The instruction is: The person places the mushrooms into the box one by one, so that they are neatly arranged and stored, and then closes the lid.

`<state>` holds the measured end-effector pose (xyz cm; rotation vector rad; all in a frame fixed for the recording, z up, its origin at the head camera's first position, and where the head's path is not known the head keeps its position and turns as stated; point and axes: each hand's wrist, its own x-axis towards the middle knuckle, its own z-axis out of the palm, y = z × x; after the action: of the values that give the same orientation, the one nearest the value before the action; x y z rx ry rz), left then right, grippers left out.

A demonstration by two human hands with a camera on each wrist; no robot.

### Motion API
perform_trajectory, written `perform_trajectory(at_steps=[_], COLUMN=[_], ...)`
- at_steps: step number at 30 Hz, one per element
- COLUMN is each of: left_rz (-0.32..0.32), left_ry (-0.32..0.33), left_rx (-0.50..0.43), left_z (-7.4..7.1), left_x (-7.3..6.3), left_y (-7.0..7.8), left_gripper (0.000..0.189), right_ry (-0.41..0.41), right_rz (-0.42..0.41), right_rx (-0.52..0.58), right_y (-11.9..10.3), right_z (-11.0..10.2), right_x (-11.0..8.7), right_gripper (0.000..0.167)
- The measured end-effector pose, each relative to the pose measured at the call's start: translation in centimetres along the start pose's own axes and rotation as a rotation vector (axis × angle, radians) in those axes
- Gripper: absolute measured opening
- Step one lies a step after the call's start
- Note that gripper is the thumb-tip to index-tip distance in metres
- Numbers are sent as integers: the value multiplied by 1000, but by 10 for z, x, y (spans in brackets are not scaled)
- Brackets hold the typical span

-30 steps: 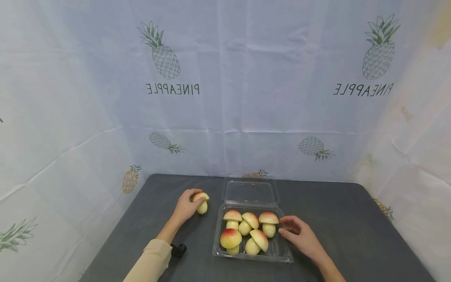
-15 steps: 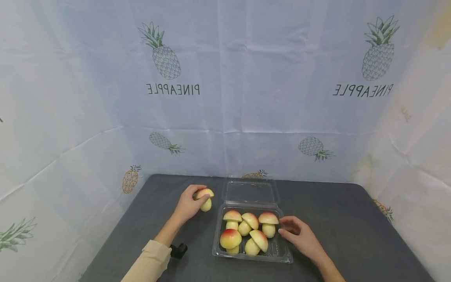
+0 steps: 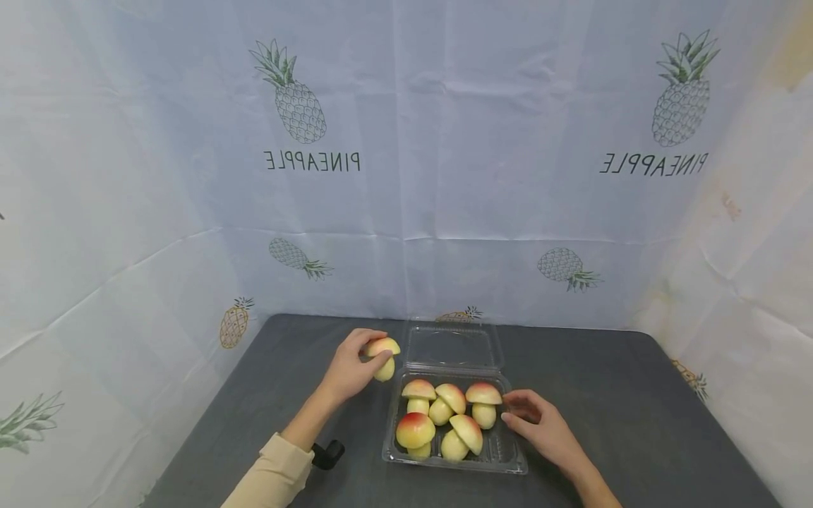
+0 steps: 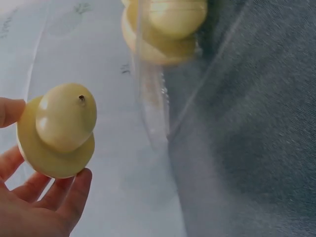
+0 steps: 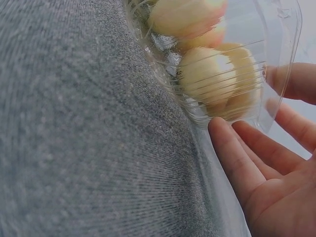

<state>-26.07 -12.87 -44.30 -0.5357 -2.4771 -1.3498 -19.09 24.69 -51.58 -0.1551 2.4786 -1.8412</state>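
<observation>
My left hand (image 3: 351,367) grips a yellow mushroom-shaped piece with a reddish cap (image 3: 384,347), raised above the table left of the container. In the left wrist view, thumb and fingers hold the rim of its cap (image 4: 32,143); its rounded stem (image 4: 66,116) has a small dark hole. A clear plastic clamshell container (image 3: 395,451) lies with its lid (image 3: 452,346) folded back. Inside sit several similar mushroom shapes (image 3: 416,430). My right hand (image 3: 542,427) rests on the container's right side, its fingers loosely spread against the clear wall (image 5: 237,84).
A dark grey table (image 3: 603,395) carries the container. White cloth with pineapple prints (image 3: 419,190) hangs behind and at both sides. A black band (image 3: 327,455) sits at the left wrist, beside a beige sleeve (image 3: 273,476).
My left hand has lifted the mushroom shape off the table and carried it rightward, closer to the container. The right hand stays almost where it was.
</observation>
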Motion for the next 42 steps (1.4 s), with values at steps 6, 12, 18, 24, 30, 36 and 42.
perform_trajectory(at_steps=[6,12,18,24,30,36,42], left_rz=[20,83,133,202,193,188,188], left_ry=[-26,-58,-86,-111,-177,-220,-237], left_rx=[-24,-46,-66,-65,-80,-102,-113], left_z=[3,10,18,28,38,47,54], left_x=[-2,-4,-6,-9,-12,-14,-17], left_y=[13,26,36,43,54,65,73], left_gripper=[35,33,33,32,34,34,35], right_ry=[-30,-31,1,-5,-18,0,-10], right_rz=[-10,-6,11,1,-2,13,13], right_rx=[16,21,18,15,15,20,10], right_y=[1,1,0,0,-1,-1,-2], right_z=[-1,-1,1,0,0,1,0], right_x=[0,0,1,1,0,0,0], right_gripper=[44,43,42,42,43,43,43])
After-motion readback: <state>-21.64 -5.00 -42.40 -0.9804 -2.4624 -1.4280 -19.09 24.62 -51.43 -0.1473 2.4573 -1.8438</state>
